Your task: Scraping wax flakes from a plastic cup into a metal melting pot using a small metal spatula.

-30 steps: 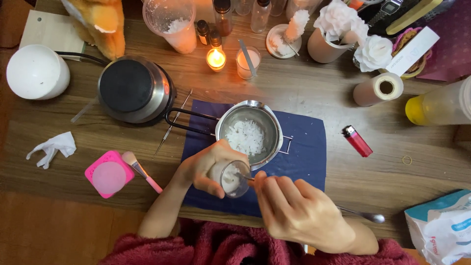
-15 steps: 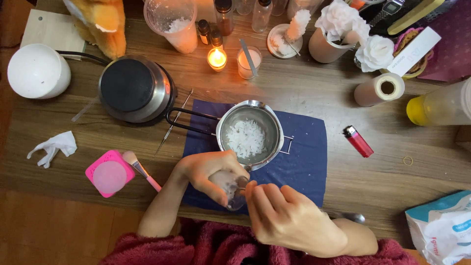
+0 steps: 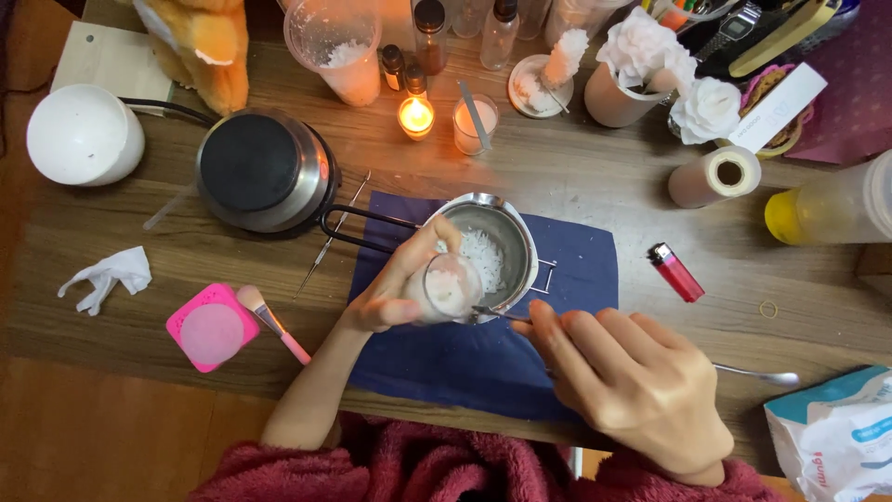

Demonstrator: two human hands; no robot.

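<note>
Glossy steel pot on matt navy cloth; clear glass jar of white flakes; grained wood worktop; shiny red plastic lighter.

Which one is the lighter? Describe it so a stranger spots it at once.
Start at the blue cloth under the steel pot. Just right of the cloth, alone on bare wooden table, lies the lighter. It is the only red thing there, small, slanted, with a metal top.

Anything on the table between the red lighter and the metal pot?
Head view: only the blue cloth and bare table lie between the red lighter and metal pot.
</note>
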